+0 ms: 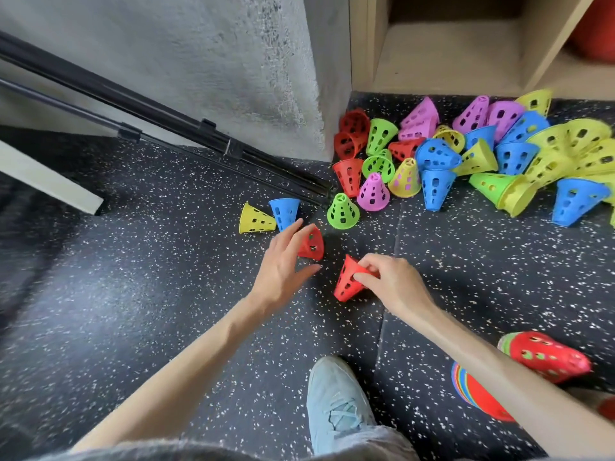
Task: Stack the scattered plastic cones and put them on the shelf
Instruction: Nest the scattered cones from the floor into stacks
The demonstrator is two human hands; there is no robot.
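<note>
Red cone (347, 280) in right hand (391, 282) tilts, rim down-left.

Operator body — bare forearms, light blue shoe, grey garment

Both forearms are bare from the near edge of the view to the wrists; no sleeve, watch, band or glove shows on either. The left hand (283, 261) and right hand (392, 281) are uncovered, with no rings visible and short nails. One shoe (336, 404) shows near centre — a light blue low-top of mesh-like fabric with matching light blue laces crossed over the tongue and a rounded toe. Grey fabric (366, 440), blurred, covers the leg above the shoe and runs along the near edge.
</note>
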